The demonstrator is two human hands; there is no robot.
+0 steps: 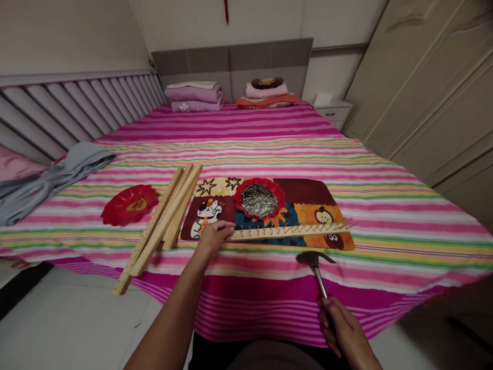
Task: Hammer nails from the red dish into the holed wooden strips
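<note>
My left hand (214, 237) grips the left end of a pale wooden strip (292, 232) lying across a colourful cartoon-printed mat (304, 190). A row of small nails stands along that strip. My right hand (342, 326) is closed around the metal handle of a claw hammer (314, 259), whose head is raised just above the bed near the strip's right half. Beyond the strip, a red scalloped dish (242, 191) holds a heap of silver nails. Left of the mat lie several long drilled wooden strips (165, 221).
A second red dish (130, 204) lies left of the strips, with a grey cloth (57, 177) beyond it. The pink-striped bed (246, 128) extends far ahead to folded bedding (194, 96) at the headboard. A white nightstand (333, 110) and wardrobe doors (435, 108) stand right.
</note>
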